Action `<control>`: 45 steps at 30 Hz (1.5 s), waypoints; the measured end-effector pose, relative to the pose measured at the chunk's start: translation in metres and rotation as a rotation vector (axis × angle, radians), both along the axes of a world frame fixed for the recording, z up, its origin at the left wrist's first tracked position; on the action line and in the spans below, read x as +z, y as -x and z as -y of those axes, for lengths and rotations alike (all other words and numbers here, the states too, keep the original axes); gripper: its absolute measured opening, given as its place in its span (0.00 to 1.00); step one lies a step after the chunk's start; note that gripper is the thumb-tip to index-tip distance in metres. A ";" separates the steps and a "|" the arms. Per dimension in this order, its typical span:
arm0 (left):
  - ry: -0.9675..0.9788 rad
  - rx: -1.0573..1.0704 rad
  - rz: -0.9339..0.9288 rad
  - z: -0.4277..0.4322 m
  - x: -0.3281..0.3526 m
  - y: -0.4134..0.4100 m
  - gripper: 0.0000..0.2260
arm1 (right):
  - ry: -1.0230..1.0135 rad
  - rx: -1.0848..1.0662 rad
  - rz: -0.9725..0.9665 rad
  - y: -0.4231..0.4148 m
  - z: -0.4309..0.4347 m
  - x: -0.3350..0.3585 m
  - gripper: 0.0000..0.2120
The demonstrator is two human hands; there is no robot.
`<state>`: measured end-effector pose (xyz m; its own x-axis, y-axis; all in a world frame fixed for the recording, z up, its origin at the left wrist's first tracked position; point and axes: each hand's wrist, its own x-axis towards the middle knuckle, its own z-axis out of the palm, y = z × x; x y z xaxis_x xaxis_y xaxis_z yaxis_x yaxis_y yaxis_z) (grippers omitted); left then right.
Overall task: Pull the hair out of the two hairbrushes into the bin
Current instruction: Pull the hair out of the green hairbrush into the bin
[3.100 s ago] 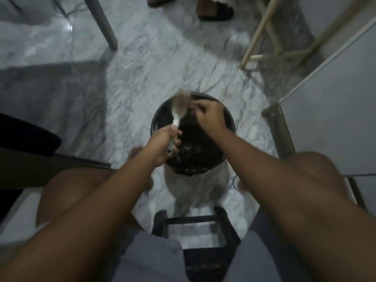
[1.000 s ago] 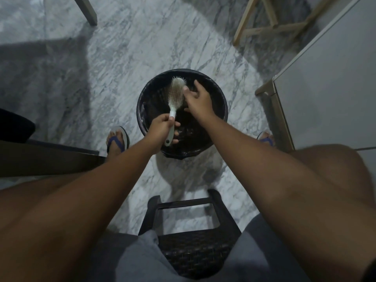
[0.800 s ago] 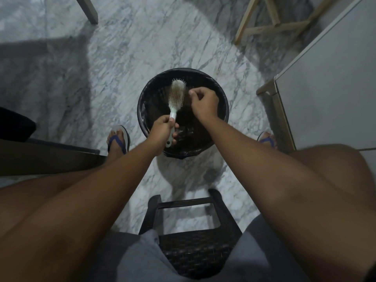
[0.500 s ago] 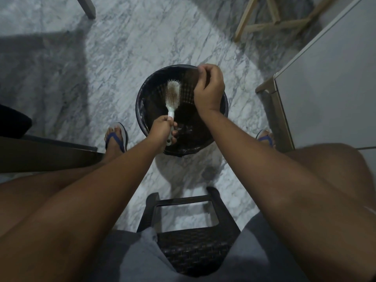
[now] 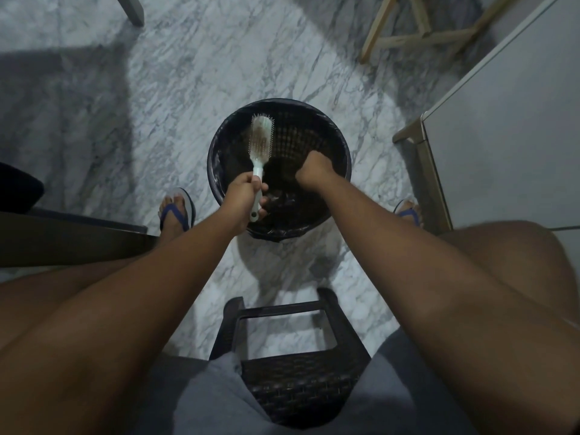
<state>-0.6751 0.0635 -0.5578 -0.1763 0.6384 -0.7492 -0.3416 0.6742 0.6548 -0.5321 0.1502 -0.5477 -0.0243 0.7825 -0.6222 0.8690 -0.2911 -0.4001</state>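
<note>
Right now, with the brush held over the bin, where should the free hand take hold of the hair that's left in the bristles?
Pinch the brownish clump mid-pad on the hairbrush, coming from the right, where the right hand hangs inside the bin. The bristles face up and the left hand has its grip on the handle, so pull up and away from the pad, toward the brush tip.

Mount: my one head-worn wide-angle camera.
Facing: forward and steeply down, past both forearms.
Range: near; bin (image 5: 340, 142) on floor (image 5: 188, 73) centred.
</note>
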 end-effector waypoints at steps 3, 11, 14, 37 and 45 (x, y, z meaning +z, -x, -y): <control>-0.036 -0.046 0.013 0.003 -0.001 0.000 0.08 | -0.225 -0.188 -0.355 0.013 -0.002 0.016 0.23; -0.105 -0.243 -0.100 0.007 -0.004 0.004 0.11 | -0.495 -0.176 -0.449 0.026 -0.031 0.020 0.14; -0.119 -0.244 -0.112 0.008 -0.002 0.004 0.11 | -0.531 -0.124 -0.359 0.024 -0.037 0.021 0.07; -0.031 0.000 0.096 0.013 -0.008 0.008 0.08 | -0.507 -0.275 -0.330 -0.007 -0.016 0.016 0.07; -0.050 -0.064 0.104 0.015 -0.010 0.006 0.09 | -0.144 -0.244 -0.502 -0.006 0.005 -0.003 0.34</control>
